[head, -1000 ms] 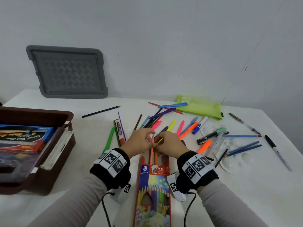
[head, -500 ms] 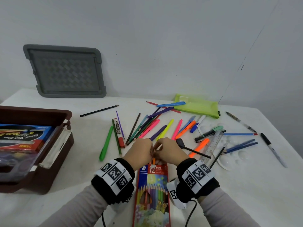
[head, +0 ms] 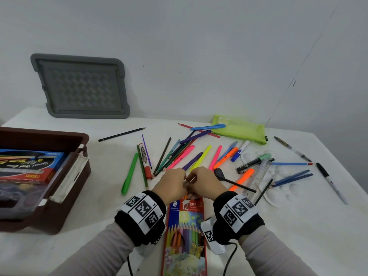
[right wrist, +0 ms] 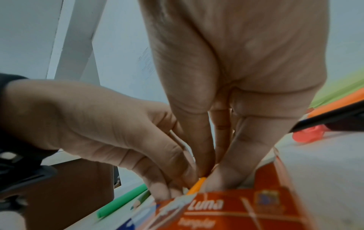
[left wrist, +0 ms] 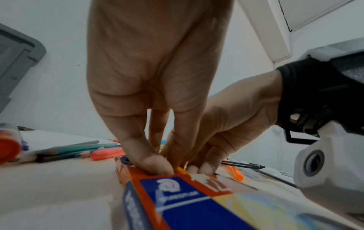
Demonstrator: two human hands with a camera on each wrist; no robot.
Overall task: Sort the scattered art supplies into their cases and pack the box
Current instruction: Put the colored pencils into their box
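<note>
A red and blue coloured-pencil box (head: 184,226) lies flat on the table in front of me, its open end pointing away. Both hands meet at that end. My left hand (head: 184,183) pinches the box's top edge, with its thumb (left wrist: 155,166) on the flap. My right hand (head: 191,181) pinches the end of an orange pencil (right wrist: 198,185) that sticks a little way out of the mouth. In the left wrist view the orange pencil (left wrist: 182,170) shows just beyond the box (left wrist: 177,194). What else is in the box is hidden by the fingers.
A brown box (head: 59,196) with cases inside stands at the left. A grey lid (head: 79,86) leans on the wall. Several pens and pencils (head: 179,154) lie beyond my hands, with a green pouch (head: 239,129), a ruler (head: 258,176), a white palette (head: 278,194) and a black marker (head: 330,182) at the right.
The pencils that stood well out of the box have slid down into it, and both hands have come down to its mouth. A black brush now shows beside my right hand.
</note>
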